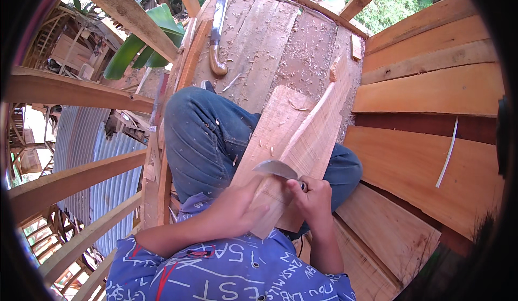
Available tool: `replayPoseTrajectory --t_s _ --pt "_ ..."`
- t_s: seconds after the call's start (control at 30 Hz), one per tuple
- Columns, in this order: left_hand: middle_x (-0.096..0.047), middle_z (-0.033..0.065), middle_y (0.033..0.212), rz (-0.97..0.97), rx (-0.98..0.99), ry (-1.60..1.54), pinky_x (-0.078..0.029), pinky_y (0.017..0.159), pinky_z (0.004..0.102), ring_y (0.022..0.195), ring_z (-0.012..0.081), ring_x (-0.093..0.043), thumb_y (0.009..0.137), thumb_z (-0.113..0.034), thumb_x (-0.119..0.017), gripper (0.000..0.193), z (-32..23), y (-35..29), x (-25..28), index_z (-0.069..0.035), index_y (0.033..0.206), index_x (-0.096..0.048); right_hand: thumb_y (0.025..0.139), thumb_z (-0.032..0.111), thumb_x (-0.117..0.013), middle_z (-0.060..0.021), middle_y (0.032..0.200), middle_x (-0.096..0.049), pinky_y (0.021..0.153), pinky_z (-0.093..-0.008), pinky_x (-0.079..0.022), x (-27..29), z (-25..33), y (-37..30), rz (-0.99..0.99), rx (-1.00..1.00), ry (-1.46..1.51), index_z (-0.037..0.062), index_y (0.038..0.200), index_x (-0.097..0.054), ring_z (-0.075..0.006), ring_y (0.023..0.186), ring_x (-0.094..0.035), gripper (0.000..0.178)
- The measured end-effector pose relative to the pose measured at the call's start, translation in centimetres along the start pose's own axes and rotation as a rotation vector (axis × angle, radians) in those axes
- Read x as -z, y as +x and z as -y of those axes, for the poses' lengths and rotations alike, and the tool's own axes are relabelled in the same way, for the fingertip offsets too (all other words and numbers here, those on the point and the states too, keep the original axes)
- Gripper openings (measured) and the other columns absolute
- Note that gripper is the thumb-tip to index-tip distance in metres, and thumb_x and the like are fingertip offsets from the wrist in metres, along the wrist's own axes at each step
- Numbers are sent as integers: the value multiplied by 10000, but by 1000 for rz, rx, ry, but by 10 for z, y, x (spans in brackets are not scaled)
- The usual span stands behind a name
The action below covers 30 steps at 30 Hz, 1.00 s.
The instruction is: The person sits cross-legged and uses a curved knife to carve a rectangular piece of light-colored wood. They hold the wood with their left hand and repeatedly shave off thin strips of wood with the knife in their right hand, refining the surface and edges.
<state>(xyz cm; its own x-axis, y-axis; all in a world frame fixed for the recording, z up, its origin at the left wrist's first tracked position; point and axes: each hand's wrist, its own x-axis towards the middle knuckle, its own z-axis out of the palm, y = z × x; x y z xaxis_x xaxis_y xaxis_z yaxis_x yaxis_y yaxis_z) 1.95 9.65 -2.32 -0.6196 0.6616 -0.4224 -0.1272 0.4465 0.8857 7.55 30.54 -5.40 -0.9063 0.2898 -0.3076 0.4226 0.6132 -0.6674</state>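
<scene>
Across the lap of the seated person lies a long, pale wooden piece with a broad body and a narrow far end (312, 143), slanting away over a flat, light-brown wooden board with a rounded corner (270, 131). The left hand (240, 203) rests on the near part of this piece, at its left side; whether its fingers curl underneath, I cannot tell. The right hand (312, 197) is closed around the dark handle of a small knife with a curved steel blade (276, 168), whose blade lies over the wood, just beside the left hand.

I judge that the pale piece is stiff and rather light for its length, but its thin edges may splinter. Its surface looks smooth, so a loose hold could slide a little. It would be best to take it by the broad faces near the body, or by the narrow end for lifting. The knife should be held only by its handle, because the blade is probably sharp.
</scene>
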Motion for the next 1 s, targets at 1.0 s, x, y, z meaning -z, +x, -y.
replayPoseTrajectory --t_s 1.0 --pt "-666 292 821 73 153 26 -516 663 386 755 365 -708 908 -127 -608 502 -25 -16 9 122 1282 -385 705 713 -690 -171 527 -548 511 -434 -445 8 -24 37 -168 38 -264 18 610 -591 -356 527 -589 708"
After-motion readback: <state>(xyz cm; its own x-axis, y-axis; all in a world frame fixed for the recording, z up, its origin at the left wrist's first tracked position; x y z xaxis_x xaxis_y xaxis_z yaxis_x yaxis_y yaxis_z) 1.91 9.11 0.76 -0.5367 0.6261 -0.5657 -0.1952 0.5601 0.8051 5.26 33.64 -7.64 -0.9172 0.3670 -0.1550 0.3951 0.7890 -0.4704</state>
